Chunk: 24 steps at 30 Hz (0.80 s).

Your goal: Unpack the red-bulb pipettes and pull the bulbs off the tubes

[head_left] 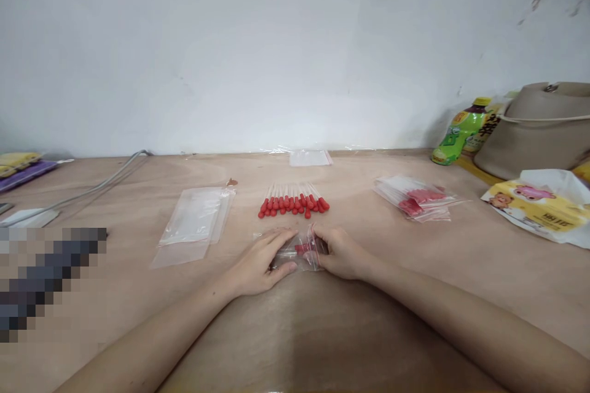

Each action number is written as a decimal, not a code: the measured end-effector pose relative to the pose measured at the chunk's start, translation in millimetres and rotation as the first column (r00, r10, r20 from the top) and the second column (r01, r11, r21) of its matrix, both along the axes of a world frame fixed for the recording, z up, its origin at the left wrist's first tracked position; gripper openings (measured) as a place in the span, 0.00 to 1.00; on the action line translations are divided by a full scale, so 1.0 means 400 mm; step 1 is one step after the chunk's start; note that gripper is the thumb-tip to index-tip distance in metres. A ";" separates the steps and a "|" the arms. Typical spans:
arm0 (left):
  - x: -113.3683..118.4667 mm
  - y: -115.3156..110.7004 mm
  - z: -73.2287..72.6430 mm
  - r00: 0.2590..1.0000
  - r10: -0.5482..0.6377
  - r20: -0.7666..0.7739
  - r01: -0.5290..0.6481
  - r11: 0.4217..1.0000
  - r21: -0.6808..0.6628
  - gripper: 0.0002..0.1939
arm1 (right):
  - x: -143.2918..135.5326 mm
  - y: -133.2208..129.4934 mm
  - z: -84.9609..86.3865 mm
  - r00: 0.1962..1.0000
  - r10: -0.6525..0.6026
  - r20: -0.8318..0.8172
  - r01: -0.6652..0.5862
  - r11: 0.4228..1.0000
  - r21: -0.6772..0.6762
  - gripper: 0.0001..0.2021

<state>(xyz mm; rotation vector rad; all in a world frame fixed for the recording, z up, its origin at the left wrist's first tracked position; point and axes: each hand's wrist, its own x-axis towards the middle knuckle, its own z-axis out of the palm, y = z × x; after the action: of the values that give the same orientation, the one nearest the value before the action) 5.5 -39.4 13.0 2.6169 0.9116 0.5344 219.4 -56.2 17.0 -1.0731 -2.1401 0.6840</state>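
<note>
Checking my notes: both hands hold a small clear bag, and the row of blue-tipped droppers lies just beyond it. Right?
Not quite: in the head view the droppers have red tips. Both the left hand and right hand do hold the small clear bag.

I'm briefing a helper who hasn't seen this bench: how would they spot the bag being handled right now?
On the wooden table, look just in front of the loose row of red-tipped sticks. The small clear bag lies there between the left hand and right hand. Unlike the empty bags or the filled pile, it is the only one being touched.
</note>
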 end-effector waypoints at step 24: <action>-0.031 0.004 0.032 0.947 -0.154 -0.281 0.147 0.988 -0.045 0.42 | 0.278 0.098 0.109 0.954 -0.109 -0.278 -0.036 0.882 -0.470 0.16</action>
<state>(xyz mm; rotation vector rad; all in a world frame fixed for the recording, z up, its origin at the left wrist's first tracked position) -7.0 -37.9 25.8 2.7576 0.7815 0.1078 330.7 -17.2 60.7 -1.1619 -1.7265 1.3097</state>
